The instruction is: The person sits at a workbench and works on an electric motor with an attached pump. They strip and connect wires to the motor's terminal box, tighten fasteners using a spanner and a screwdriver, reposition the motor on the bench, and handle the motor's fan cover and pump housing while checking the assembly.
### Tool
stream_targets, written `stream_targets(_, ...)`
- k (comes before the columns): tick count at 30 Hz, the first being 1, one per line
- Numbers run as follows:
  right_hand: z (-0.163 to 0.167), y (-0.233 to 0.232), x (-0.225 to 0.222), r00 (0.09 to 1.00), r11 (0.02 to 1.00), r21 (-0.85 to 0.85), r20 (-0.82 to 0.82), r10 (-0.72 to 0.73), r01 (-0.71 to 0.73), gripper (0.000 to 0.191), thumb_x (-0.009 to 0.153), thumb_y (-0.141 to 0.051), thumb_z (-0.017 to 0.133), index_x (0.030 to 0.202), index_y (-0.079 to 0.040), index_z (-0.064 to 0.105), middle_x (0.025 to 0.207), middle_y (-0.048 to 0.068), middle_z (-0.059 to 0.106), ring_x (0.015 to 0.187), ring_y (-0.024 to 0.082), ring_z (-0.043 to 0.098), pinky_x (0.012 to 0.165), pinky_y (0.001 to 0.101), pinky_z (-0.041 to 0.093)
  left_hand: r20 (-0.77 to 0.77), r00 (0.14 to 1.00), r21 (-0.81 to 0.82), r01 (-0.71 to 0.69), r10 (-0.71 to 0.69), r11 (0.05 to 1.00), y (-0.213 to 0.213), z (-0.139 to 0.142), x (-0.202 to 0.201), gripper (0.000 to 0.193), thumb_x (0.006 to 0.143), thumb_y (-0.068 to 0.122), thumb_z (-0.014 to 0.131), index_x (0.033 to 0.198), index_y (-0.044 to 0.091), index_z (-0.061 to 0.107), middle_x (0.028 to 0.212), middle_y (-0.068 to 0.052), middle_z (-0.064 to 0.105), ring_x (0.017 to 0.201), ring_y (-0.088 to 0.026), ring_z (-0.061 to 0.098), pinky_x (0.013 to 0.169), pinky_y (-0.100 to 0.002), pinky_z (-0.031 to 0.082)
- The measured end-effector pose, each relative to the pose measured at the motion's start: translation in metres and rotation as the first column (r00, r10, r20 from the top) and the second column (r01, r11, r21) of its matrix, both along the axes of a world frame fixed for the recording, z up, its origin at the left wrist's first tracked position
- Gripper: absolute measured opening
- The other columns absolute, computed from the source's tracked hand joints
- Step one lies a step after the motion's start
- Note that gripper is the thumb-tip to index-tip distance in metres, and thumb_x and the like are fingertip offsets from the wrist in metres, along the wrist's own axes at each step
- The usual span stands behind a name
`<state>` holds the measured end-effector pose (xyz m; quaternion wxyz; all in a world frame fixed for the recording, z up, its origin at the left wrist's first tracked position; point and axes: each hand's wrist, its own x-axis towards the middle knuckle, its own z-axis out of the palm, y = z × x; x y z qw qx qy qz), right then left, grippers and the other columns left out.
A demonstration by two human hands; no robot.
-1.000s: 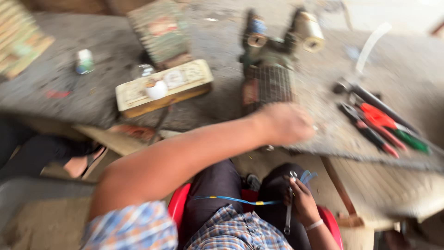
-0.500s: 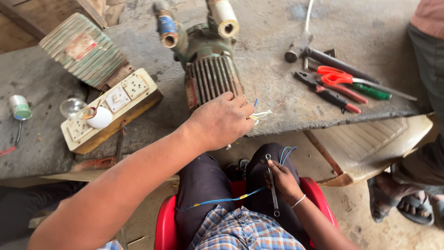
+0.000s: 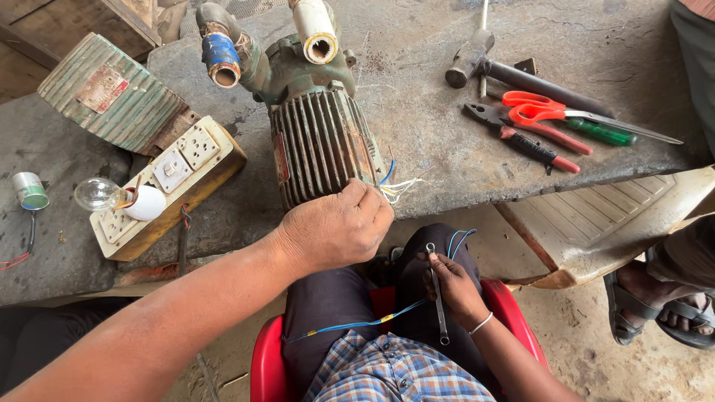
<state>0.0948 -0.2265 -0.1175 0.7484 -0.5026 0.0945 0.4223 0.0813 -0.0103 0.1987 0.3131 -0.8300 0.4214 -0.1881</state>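
At the near edge of the grey stone table (image 3: 447, 141), a green ribbed motor pump (image 3: 316, 141) lies on its side with its pipe stubs pointing away from the person and its wired end overhanging toward the lap, which seems to put the loose wires (image 3: 395, 186) within easy reach. The left hand (image 3: 335, 227) is curled nearly closed against that end of the pump, fingers bent over the casing edge right where the blue and pale wires come out; whether it pinches a wire or only steadies the body I cannot tell. The right hand (image 3: 450, 286) rests low over the knee, fingers closed around a slim metal spanner (image 3: 437, 294) held upright, ring end up, with a blue wire (image 3: 372, 321) running under it across the lap. The person sits on a red plastic chair (image 3: 264, 365).

To the left on the table sits a wooden switch board (image 3: 167, 186) with sockets and a clear bulb (image 3: 100, 195) in a white holder, beside another green ribbed casing (image 3: 112, 93). To the right, well apart from the pump, lie a hammer (image 3: 514, 71), red-handled pliers (image 3: 521, 138), orange-handled scissors (image 3: 573, 113) and a green-handled screwdriver (image 3: 603, 132), laid side by side. Another person's sandalled foot (image 3: 655, 305) shows at the far right
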Motion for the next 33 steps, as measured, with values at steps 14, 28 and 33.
stream_targets(14, -0.011, -0.003, 0.013, 0.997, 0.996, -0.080, 0.069, -0.022, 0.027, 0.045, 0.103, -0.037, 0.053, 0.127, -0.003, 0.068, 0.067, 0.002, 0.053, 0.057, 0.014, 0.049, 0.054, 0.0289, 0.042, 0.000, 0.999, -0.398, -0.045, 0.049, 0.916, 0.029, 0.020, -0.015, 0.027, 0.091, 0.023, 0.066, 0.113, 0.009, 0.075, 0.092, -0.004, 0.065, 0.090, -0.021, 0.063, 0.080, -0.036, 0.050)
stream_targets(28, -0.024, -0.007, 0.030, 0.998, 1.000, -0.003, 0.057, -0.004, 0.004, 0.038, 0.105, -0.035, 0.051, 0.120, -0.004, 0.067, 0.073, 0.004, 0.055, 0.062, 0.015, 0.048, 0.056, 0.0300, 0.040, -0.064, 0.919, -0.991, -0.105, 0.389, 0.086, 0.051, -0.102, -0.069, 0.014, 0.091, 0.005, 0.077, 0.105, 0.008, 0.074, 0.101, -0.007, 0.072, 0.092, -0.025, 0.071, 0.081, -0.036, 0.059)
stream_targets(33, -0.024, -0.008, 0.032, 0.998, 1.000, -0.001, 0.054, -0.010, 0.010, 0.037, 0.105, -0.036, 0.052, 0.119, -0.005, 0.066, 0.074, 0.004, 0.055, 0.062, 0.015, 0.048, 0.056, 0.0296, 0.040, -0.001, 0.921, -0.986, -0.066, 0.390, 0.152, 0.049, -0.108, -0.062, 0.018, 0.090, 0.004, 0.079, 0.106, 0.008, 0.074, 0.101, -0.006, 0.071, 0.091, -0.025, 0.070, 0.081, -0.036, 0.059)
